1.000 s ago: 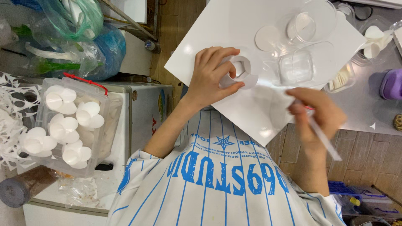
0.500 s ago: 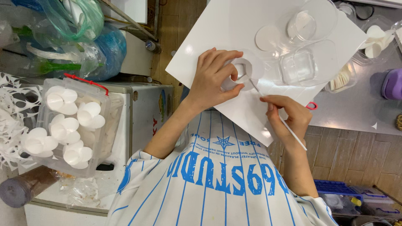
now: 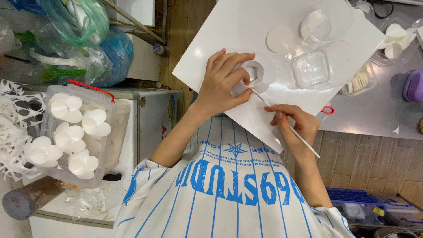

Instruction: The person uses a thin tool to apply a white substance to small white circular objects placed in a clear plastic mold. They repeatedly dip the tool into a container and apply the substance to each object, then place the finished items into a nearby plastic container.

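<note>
My left hand [image 3: 222, 83] presses a white paper ring with a hexagonal hole [image 3: 255, 72] down on a white board [image 3: 211, 48]. My right hand [image 3: 293, 123] pinches a thin white stick [image 3: 286, 125] like a pen. The stick's tip touches the lower edge of the paper ring, just beside my left thumb. Both forearms come up from my blue-striped white shirt [image 3: 229, 194] at the bottom of the view.
On the board lie a white paper disc [image 3: 280, 39], a round clear cup [image 3: 328, 20] and a square clear tub [image 3: 313, 68]. A red loop handle [image 3: 327, 109] pokes out under the board's edge. A clear box of white paper cones [image 3: 75, 132] stands at the left, plastic bags [image 3: 83, 39] behind it.
My right hand has moved up and left with the stick, bringing its tip to the paper ring. My left hand has stayed on the ring.
</note>
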